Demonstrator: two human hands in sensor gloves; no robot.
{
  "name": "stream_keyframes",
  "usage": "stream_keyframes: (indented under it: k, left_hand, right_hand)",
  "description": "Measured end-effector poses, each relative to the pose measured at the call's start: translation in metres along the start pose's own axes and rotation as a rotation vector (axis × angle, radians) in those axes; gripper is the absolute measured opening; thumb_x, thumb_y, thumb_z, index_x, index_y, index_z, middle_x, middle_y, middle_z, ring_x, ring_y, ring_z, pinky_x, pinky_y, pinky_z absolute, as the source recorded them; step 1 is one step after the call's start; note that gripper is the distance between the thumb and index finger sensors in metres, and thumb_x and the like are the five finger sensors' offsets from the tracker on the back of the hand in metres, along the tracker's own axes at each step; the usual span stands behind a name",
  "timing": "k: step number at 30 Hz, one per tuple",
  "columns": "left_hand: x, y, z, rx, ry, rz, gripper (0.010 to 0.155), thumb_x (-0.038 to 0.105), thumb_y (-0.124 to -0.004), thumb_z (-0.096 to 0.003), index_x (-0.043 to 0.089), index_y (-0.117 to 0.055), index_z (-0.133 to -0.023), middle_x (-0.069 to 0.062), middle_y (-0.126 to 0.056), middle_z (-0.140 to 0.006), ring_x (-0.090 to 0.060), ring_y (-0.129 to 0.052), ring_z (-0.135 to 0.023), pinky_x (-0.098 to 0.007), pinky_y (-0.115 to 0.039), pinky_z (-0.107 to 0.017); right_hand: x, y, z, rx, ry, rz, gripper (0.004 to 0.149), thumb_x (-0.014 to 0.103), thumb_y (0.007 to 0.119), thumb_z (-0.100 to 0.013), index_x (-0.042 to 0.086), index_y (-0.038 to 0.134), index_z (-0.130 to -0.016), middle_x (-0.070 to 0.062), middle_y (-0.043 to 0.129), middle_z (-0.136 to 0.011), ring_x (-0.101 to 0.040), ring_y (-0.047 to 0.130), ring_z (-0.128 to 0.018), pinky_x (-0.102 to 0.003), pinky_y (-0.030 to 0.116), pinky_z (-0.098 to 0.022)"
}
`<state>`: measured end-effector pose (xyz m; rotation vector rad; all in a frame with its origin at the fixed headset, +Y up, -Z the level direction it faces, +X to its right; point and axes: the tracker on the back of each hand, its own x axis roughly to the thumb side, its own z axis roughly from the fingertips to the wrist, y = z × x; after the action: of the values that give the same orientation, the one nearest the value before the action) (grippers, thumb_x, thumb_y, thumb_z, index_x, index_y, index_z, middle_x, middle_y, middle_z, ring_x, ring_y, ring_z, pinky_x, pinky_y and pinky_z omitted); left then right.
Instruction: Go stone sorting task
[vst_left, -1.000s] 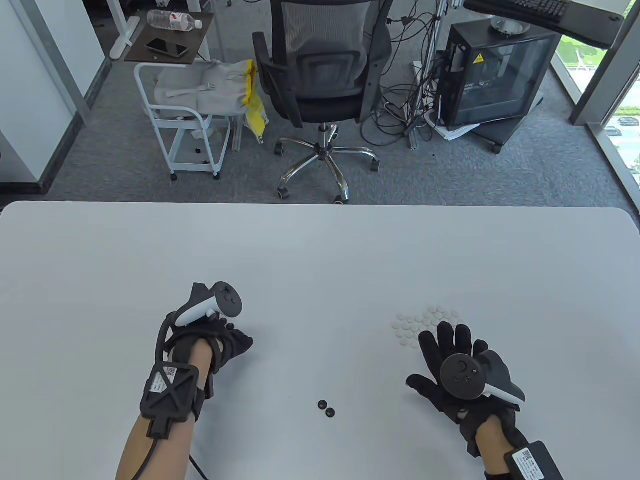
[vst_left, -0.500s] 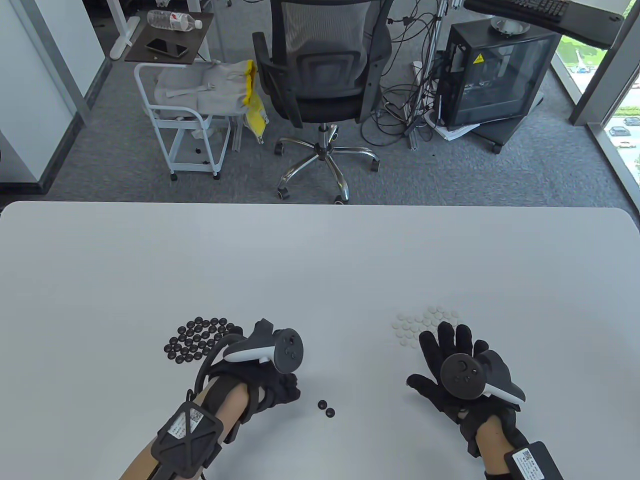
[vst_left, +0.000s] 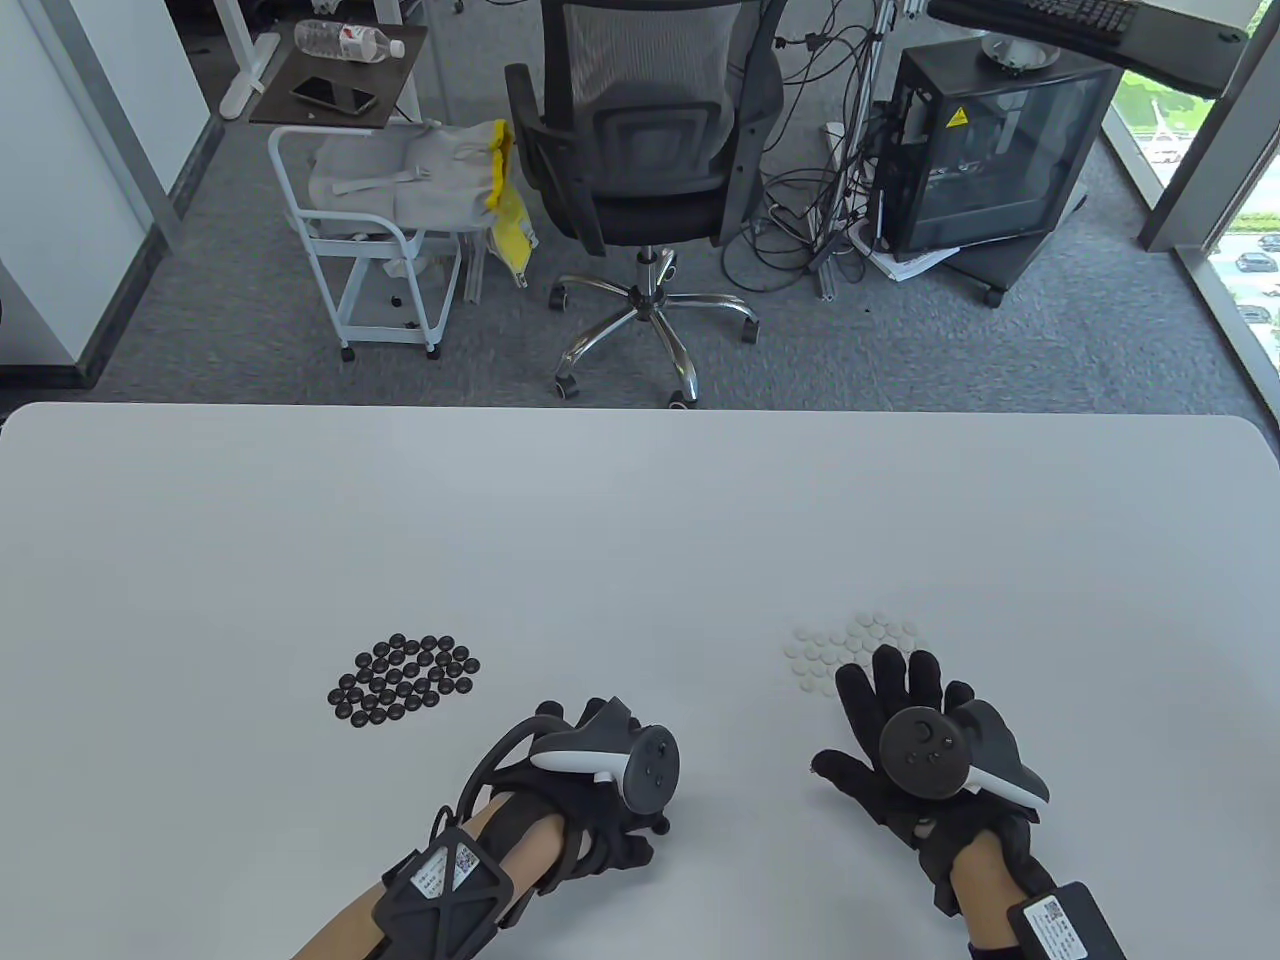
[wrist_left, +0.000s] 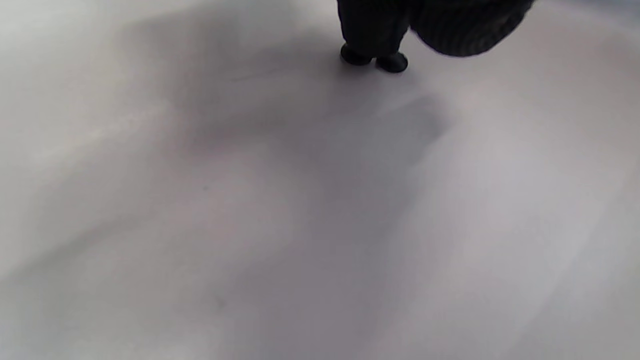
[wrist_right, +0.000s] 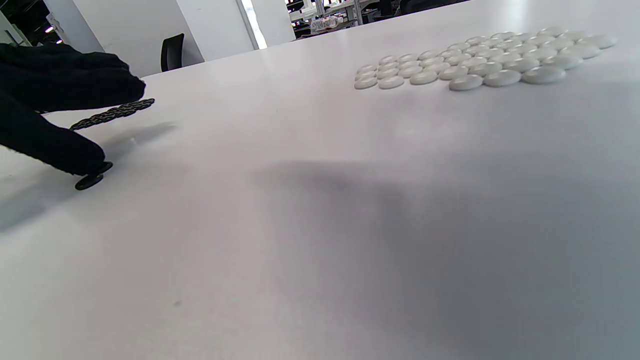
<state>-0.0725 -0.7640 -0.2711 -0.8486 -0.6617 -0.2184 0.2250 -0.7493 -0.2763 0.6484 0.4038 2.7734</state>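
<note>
1. The tabletop (vst_left: 640, 520) is the largest thing here, white and smooth, so small stones would slide on it easily.
2. The right hand (vst_left: 915, 745) lies flat with its fingers spread, its grip released and holding nothing, just beside the near edge of the white stones.
3. The left hand (vst_left: 600, 810) reaches down near the front middle of the tabletop. In the left wrist view its fingertips (wrist_left: 372, 30) come down onto two loose stones, but I cannot tell whether the grip has closed on one or only touches them.
4. The black stones (vst_left: 405, 678) sit in a tidy cluster to the left, well apart from the left hand.
5. The white stones (vst_left: 850, 645) form a flat cluster to the right, partly hidden behind the right hand's fingers in the table view.
6. The two loose black stones (wrist_left: 375, 59) lie side by side under the left fingertips; these look like the last ones left to sort.

What could go wrong, as I judge it:
- A thick gloved fingertip may push a thin stone across the slick surface instead of lifting it.
- Pinching both stones at once may squeeze one out, sending it rolling.
- A careless drop at the black cluster could scatter it.
- A shift of the resting right hand could nudge the white stones.
</note>
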Motion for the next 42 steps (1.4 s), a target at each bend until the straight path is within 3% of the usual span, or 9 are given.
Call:
stream_keyframes:
  k: [4,15,21,34,37,42]
  left_hand:
    - [-0.024,-0.008,0.010,0.029,0.039,0.067,0.065,0.052,-0.056,-0.0540,0.033,-0.048,-0.115,-0.028,0.007,-0.112,-0.056,0.011,-0.093,-0.082,-0.003,-0.049]
    - [-0.161,-0.042,0.059,0.090,0.322,0.435,0.061,0.052,-0.055,-0.0539,0.034,-0.063,-0.112,-0.022,0.008,-0.112,-0.055,0.012,-0.093,-0.081,-0.001,-0.049]
    - [-0.189,-0.045,0.057,0.102,0.353,0.537,0.063,0.051,-0.053,-0.0528,0.036,-0.056,-0.113,-0.021,0.014,-0.109,-0.054,0.018,-0.092,-0.081,0.001,-0.049]
    - [-0.197,-0.028,0.052,0.126,0.366,0.593,0.065,0.052,-0.052,-0.0522,0.036,-0.049,-0.115,-0.021,0.017,-0.108,-0.054,0.020,-0.091,-0.081,0.003,-0.049]
    - [-0.176,-0.010,0.058,0.182,0.308,0.541,0.066,0.054,-0.051,-0.0524,0.034,-0.053,-0.116,-0.022,0.015,-0.111,-0.054,0.020,-0.091,-0.082,0.002,-0.049]
    - [-0.128,0.011,0.058,0.184,0.205,0.385,0.066,0.054,-0.052,-0.0526,0.031,-0.063,-0.114,-0.023,0.007,-0.114,-0.055,0.015,-0.093,-0.082,-0.001,-0.050]
  right_hand:
    - [0.000,-0.001,0.001,-0.006,0.001,-0.004,0.087,0.051,0.052,-0.063,-0.007,0.014,-0.117,-0.049,-0.002,-0.107,-0.070,-0.007,-0.087,-0.087,0.006,-0.053]
    - [0.000,0.000,0.000,-0.003,0.000,0.004,0.087,0.051,0.052,-0.063,-0.007,0.015,-0.117,-0.049,-0.002,-0.107,-0.070,-0.007,-0.087,-0.087,0.006,-0.053]
    - [0.000,0.001,0.000,-0.001,0.005,0.003,0.087,0.051,0.052,-0.063,-0.007,0.015,-0.117,-0.049,-0.002,-0.107,-0.070,-0.007,-0.087,-0.087,0.006,-0.053]
    - [-0.002,-0.001,0.001,-0.004,0.011,-0.004,0.087,0.051,0.052,-0.063,-0.007,0.014,-0.117,-0.049,-0.002,-0.107,-0.070,-0.007,-0.087,-0.087,0.006,-0.053]
    - [-0.003,-0.001,0.001,-0.006,0.011,-0.004,0.087,0.051,0.052,-0.063,-0.007,0.014,-0.117,-0.049,-0.002,-0.107,-0.071,-0.007,-0.087,-0.087,0.006,-0.053]
    - [-0.003,-0.001,0.001,-0.003,0.012,-0.002,0.087,0.051,0.052,-0.063,-0.007,0.014,-0.117,-0.049,-0.002,-0.107,-0.070,-0.007,-0.087,-0.087,0.006,-0.053]
